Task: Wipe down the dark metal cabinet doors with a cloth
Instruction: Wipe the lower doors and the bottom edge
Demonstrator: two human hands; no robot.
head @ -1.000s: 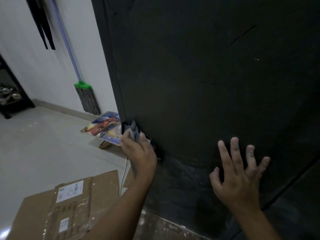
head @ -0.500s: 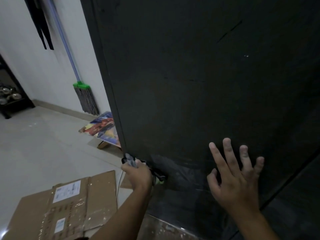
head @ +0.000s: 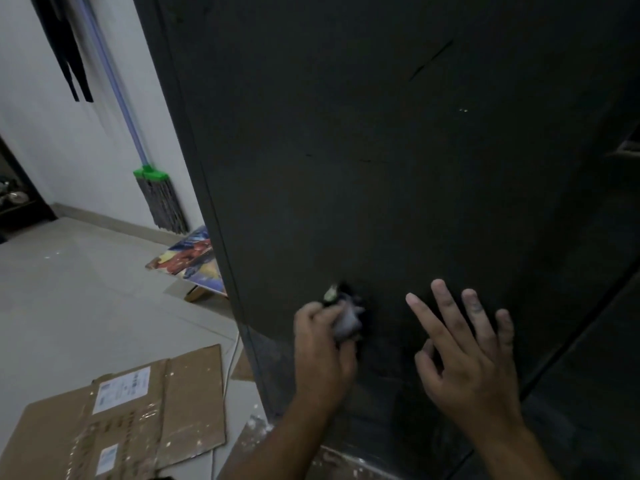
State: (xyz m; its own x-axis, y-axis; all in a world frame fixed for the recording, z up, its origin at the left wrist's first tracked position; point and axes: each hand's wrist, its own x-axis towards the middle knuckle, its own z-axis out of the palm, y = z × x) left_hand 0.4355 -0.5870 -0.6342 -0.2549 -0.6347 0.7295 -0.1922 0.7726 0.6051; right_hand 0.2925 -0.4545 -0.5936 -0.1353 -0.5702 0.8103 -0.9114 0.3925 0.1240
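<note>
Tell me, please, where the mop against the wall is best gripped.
Probably the pale blue shaft above the green head, coming from the room side: the mop leans against the white wall, so only its front is free.

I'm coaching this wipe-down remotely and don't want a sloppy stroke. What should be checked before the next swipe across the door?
1. Grip: the left hand holds the cloth bunched in its fingers: ok.
2. Contact: the cloth seems pressed against the cabinet door: ok.
3. Brace: the right hand lies on the door with fingers spread: ok.
4. Path to the right free: not ok, the right hand sits just beside the cloth.
5. Lower door already clean: cannot tell, too dark.
6. Footing: the cardboard lies flat on the floor left of the door: ok.
</note>
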